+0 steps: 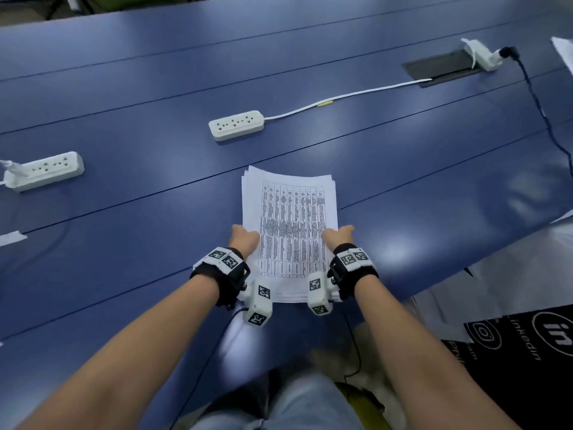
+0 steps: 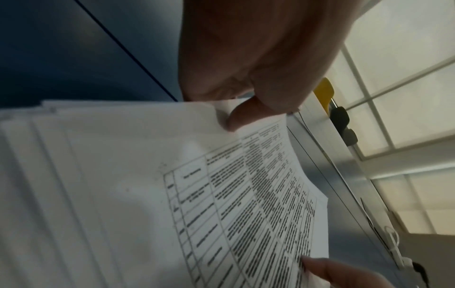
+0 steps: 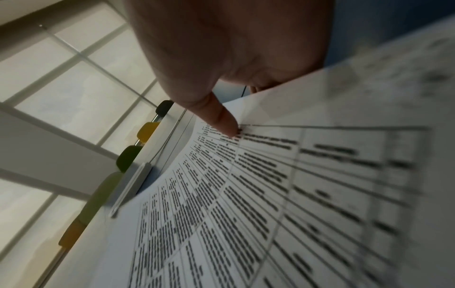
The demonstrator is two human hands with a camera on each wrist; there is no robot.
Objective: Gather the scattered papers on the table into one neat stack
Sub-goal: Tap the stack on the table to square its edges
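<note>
A stack of white papers (image 1: 291, 218) with a printed table on the top sheet lies on the blue table (image 1: 124, 187), its near end by the table's front edge. My left hand (image 1: 245, 240) holds the stack's left edge, thumb on top (image 2: 236, 118) and fingers hidden under the sheets. My right hand (image 1: 338, 235) holds the right edge the same way, thumb (image 3: 224, 120) pressing on the printed table. In the left wrist view the papers (image 2: 123, 185) show slightly staggered edges. The papers (image 3: 270, 194) curve upward in the right wrist view.
Two white power strips (image 1: 236, 125) (image 1: 46, 170) sit on the table beyond and to the left. A white cord (image 1: 347, 96) runs to a grey cable hatch (image 1: 440, 68) at the far right. A black cable (image 1: 539, 110) trails down the right side. More white paper (image 1: 562, 51) lies far right.
</note>
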